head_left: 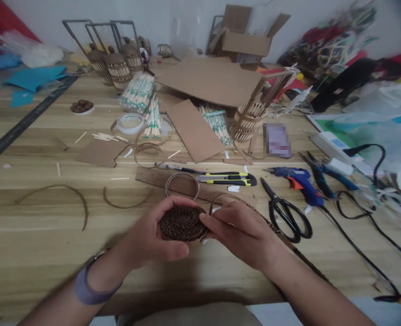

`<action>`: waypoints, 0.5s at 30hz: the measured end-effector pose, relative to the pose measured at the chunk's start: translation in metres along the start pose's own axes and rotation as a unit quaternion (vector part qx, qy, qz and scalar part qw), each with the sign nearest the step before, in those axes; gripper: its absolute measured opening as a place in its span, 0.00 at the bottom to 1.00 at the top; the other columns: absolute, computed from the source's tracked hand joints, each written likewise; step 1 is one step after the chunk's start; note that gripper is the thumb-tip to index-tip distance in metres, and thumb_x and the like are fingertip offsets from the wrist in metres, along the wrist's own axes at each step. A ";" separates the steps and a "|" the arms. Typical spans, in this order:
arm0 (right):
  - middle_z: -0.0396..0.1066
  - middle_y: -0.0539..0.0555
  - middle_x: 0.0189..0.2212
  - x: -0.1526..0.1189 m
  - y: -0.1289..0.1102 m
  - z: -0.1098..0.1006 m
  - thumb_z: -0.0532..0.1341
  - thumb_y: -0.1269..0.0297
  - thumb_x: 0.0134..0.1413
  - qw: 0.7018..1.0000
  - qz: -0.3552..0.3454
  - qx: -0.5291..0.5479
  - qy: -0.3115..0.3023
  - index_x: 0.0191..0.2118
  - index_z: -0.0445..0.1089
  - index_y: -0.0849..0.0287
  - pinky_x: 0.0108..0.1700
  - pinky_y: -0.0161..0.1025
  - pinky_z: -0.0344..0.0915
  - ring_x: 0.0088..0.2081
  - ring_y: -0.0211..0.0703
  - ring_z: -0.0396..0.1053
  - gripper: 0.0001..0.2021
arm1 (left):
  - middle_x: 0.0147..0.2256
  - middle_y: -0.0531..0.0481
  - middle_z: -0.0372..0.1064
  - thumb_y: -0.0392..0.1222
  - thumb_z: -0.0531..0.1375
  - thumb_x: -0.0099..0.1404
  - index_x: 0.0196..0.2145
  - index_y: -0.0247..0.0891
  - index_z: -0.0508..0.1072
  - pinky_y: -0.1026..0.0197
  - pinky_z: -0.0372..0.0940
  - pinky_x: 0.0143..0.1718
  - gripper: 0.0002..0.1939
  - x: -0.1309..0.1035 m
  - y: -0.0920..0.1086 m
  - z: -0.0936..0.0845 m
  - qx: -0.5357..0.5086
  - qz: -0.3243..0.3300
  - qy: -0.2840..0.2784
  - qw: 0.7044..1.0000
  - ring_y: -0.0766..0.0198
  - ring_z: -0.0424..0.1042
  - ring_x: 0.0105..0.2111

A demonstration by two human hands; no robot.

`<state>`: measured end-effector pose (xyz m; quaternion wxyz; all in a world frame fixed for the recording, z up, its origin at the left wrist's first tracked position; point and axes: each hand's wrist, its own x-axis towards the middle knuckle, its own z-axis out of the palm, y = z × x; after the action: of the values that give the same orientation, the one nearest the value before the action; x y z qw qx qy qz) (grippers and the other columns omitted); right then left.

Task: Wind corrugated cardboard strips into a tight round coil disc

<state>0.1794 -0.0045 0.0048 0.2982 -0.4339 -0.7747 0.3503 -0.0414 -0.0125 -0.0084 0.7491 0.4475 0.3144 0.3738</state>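
My left hand [153,231] is wrapped around a brown coil of rolled corrugated cardboard [183,222], thumb along its near side and fingers on the far side. At the coil's right edge, my right hand [243,231] pinches the loose cardboard strip [232,198]. From there the strip loops out behind the right hand and trails along the forearm to the lower right. Just beyond the coil lies a grey ring [182,186], perhaps a tape roll. A yellow and black utility knife [231,179] rests past it on a cardboard strip.
Black-handled scissors [290,217], a blue glue gun [297,181] with its cord, and pliers [322,174] lie to the right. Farther back are cardboard sheets [197,129], bundled sticks [137,93], white tape [130,123] and wooden-slatted buckets [118,70].
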 end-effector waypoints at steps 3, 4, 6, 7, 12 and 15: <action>0.70 0.49 0.22 -0.001 0.003 0.006 0.63 0.51 0.61 0.994 0.018 0.095 0.042 0.25 0.70 0.55 0.24 0.36 0.65 0.25 0.40 0.70 0.17 | 0.50 0.46 0.72 0.50 0.76 0.49 0.42 0.43 0.77 0.52 0.67 0.50 0.24 0.003 -0.002 -0.002 0.010 0.049 -0.011 0.999 0.52 0.74 0.47; 0.70 0.50 0.23 -0.002 0.005 0.008 0.64 0.50 0.60 0.991 0.021 0.123 0.056 0.26 0.71 0.55 0.25 0.37 0.67 0.25 0.41 0.71 0.17 | 0.51 0.46 0.71 0.50 0.76 0.49 0.39 0.43 0.78 0.52 0.66 0.50 0.22 0.004 -0.002 -0.002 0.005 0.058 -0.017 0.998 0.52 0.73 0.47; 0.71 0.52 0.25 -0.005 0.007 0.012 0.64 0.48 0.59 0.983 0.026 0.164 0.075 0.27 0.72 0.55 0.25 0.39 0.70 0.25 0.42 0.72 0.17 | 0.50 0.45 0.72 0.51 0.76 0.48 0.37 0.42 0.79 0.52 0.66 0.50 0.20 0.006 -0.003 -0.003 -0.007 0.063 -0.031 0.997 0.52 0.74 0.46; 0.72 0.52 0.26 -0.006 0.008 0.014 0.64 0.48 0.59 0.981 0.026 0.174 0.082 0.28 0.72 0.55 0.25 0.40 0.71 0.25 0.42 0.72 0.16 | 0.50 0.45 0.72 0.51 0.76 0.48 0.36 0.42 0.79 0.52 0.66 0.50 0.20 0.006 -0.003 -0.003 -0.013 0.063 -0.035 0.997 0.52 0.74 0.46; 0.73 0.51 0.27 -0.009 0.017 0.014 0.63 0.53 0.62 0.988 -0.031 0.135 0.073 0.32 0.75 0.54 0.27 0.41 0.73 0.26 0.42 0.73 0.12 | 0.50 0.46 0.74 0.49 0.76 0.48 0.36 0.43 0.80 0.53 0.65 0.51 0.19 0.006 -0.001 -0.002 -0.054 0.037 -0.039 0.997 0.52 0.74 0.49; 0.74 0.51 0.28 -0.008 0.022 0.013 0.61 0.58 0.65 0.993 -0.073 0.083 0.046 0.37 0.77 0.54 0.29 0.41 0.74 0.27 0.41 0.73 0.09 | 0.50 0.48 0.76 0.50 0.76 0.48 0.37 0.43 0.80 0.55 0.64 0.51 0.19 0.004 0.000 0.000 -0.097 0.002 -0.041 0.994 0.54 0.74 0.48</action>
<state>0.1834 -0.0069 -0.0214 0.3930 -0.3657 -0.7578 0.3708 -0.0390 -0.0086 -0.0086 0.8007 0.3882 0.2446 0.3852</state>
